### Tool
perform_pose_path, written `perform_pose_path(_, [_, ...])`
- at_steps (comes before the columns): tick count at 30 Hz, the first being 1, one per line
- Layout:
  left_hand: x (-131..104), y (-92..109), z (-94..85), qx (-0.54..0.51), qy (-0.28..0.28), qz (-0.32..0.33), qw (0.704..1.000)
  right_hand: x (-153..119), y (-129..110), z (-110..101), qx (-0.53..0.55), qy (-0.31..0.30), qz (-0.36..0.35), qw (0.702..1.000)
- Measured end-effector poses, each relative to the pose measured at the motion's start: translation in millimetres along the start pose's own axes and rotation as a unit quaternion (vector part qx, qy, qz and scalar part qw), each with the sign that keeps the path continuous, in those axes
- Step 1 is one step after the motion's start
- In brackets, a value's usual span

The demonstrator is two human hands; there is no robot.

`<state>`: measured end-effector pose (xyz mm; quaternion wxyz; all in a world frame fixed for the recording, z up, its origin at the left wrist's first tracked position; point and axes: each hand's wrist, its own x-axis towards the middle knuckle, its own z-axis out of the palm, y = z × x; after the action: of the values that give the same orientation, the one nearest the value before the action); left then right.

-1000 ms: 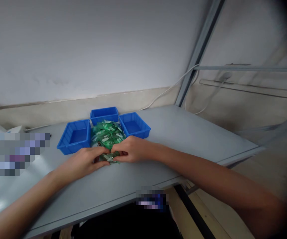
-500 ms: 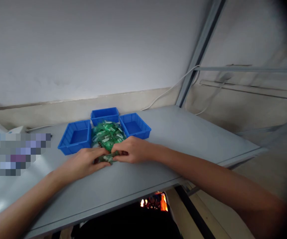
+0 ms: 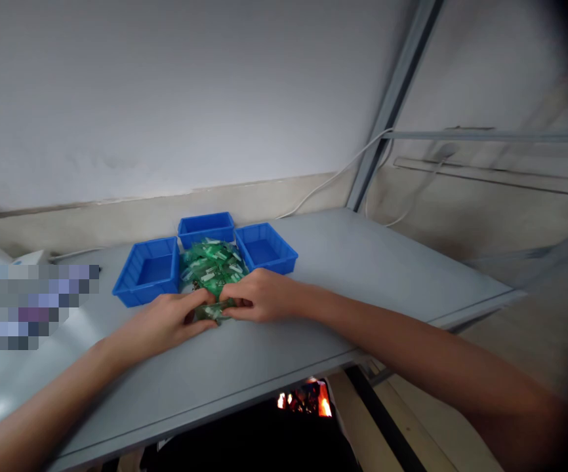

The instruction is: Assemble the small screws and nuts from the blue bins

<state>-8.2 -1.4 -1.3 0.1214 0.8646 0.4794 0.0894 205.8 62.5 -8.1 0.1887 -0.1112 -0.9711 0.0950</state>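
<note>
Low over the grey table, my left hand (image 3: 168,321) and my right hand (image 3: 259,295) almost meet. Thumb and fingers of each are closed on one small green see-through plastic packet (image 3: 211,312), the left on its left end, the right on its right end. My fingers cover part of it, and its contents are too small to make out. Just beyond lies a heap of similar green packets (image 3: 212,265) with pale labels or strips. Some small dark bits (image 3: 195,286) show at the heap's near left edge.
Three blue plastic bins surround the heap: a left bin (image 3: 125,283), a back bin (image 3: 206,229) and a right bin (image 3: 284,264). A blurred-out item (image 3: 38,305) lies far left on the table (image 3: 363,262). A metal post (image 3: 382,131) rises at the back right, near a white cable (image 3: 328,187).
My left hand's fingers have shifted slightly on the packet. My right hand stays nearly where it was, and the view has moved a touch.
</note>
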Motion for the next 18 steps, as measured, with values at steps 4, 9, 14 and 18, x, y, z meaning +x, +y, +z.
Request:
perform_pose_path(4, [0.4, 1.4, -0.3, 0.001, 0.002, 0.005, 1.0, -0.6, -0.7, -0.1, -0.001, -0.003, -0.004, 1.0])
perform_pose_path(9, [0.6, 2.5, -0.6, -0.001, 0.01, 0.012, 1.0, -1.0, -1.1, -0.3, -0.006, -0.008, -0.006, 1.0])
perform_pose_path(14, [0.7, 2.6, -1.0, -0.002, 0.001, 0.004, 1.0, -1.1, -1.1, -0.3, -0.01, -0.015, -0.007, 1.0])
perform_pose_path(18, [1.0, 2.1, -0.6, -0.006, -0.002, 0.007, 1.0, -1.1, -1.1, -0.1, -0.008, -0.013, -0.011, 1.0])
